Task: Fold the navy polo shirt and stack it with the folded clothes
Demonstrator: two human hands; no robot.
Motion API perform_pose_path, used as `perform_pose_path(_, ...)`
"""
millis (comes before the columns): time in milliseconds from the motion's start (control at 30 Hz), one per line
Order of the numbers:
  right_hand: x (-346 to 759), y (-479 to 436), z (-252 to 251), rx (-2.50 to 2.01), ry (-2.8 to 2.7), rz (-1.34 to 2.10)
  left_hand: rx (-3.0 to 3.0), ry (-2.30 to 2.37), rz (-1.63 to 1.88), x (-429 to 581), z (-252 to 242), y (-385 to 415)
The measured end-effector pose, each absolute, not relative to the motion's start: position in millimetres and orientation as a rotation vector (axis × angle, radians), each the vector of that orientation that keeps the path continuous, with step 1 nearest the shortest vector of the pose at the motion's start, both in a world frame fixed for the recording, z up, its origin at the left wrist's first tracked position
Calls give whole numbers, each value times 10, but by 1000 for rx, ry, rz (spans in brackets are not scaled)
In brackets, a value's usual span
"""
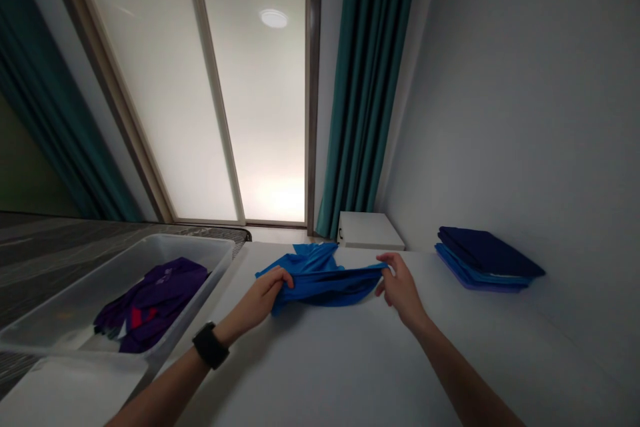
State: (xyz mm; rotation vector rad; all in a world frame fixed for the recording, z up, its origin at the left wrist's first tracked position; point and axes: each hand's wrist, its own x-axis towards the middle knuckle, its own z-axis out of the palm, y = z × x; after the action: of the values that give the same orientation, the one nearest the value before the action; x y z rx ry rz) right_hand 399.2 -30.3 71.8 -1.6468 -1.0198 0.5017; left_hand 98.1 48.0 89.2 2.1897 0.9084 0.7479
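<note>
A bright blue garment [320,277] lies bunched on the white table [340,360]. My left hand [263,299], with a black watch on its wrist, is closed on the garment's left edge. My right hand [400,287] pinches the garment's right edge with thumb and fingers. Both hands hold the cloth stretched between them, just above the tabletop.
A clear plastic bin [60,320] at the left holds purple and red clothes [150,300]. A stack of folded dark blue clothes [483,259] sits at the right by the wall. A small white cabinet [370,230], teal curtains and a sliding glass door stand behind the table.
</note>
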Motion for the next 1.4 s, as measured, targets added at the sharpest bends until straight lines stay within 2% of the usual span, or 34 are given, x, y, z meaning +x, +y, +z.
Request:
perform_pose_path(67,3956,-156,808,-1506,-927,680,2354,905,751,1011,1026,559)
perform_pose_path(133,3949,16,847,-1453,-954,706,2503,867,715,1056,1111,660)
perform_pose_path(267,4043,461,919,-1484,-1113,500,2561,815,740,1202,1149,1041)
perform_pose_path(467,4160,1103,1497,-1435,-1259,126,2227,1095,1150,1549,1441,1811)
perform_pose_path(600,4128,1145,1700,-1350,-1354,-92,2119,1158,1412,1634,1661,1876)
perform_pose_path(700,4166,939,1458,-1434,-1404,-259,2293,1121,1435,1518,1567,1732)
perform_pose_path(900,4279,465,719,-1791,-1505,-160,2735,1121,828,1269,957,1525)
perform_pose_path(1167,4184,144,561,-1673,-1666,-92,2784,1050,773,1185,715,1184)
perform_pose_path(1300,4086,-278,233,-1796,-1805,53,2913,741,581,928,428,852)
perform_pose_path(1400,4008,-530,-36,-1902,-1933,107,2965,692,472,790,222,667)
